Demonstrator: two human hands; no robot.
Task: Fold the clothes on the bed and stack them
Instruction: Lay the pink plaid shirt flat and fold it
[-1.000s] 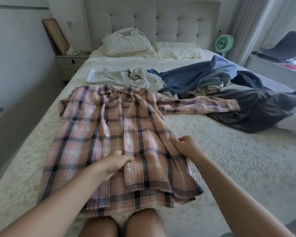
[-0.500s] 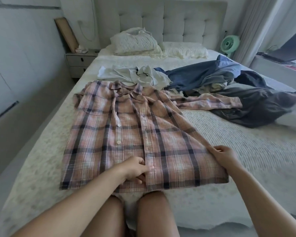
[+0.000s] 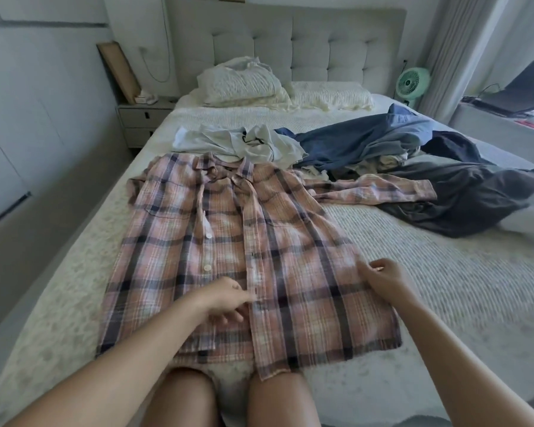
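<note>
Pinching the plaid shirt (image 3: 228, 241) at its button strip with the left hand (image 3: 225, 298) and side with the right hand (image 3: 383, 277); risks bunching if tugged unevenly.

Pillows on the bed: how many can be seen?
2. One plump pillow lies against the headboard, left of centre; a flatter pillow lies beside it to the right. Others may be hidden beneath the plump one.
</note>
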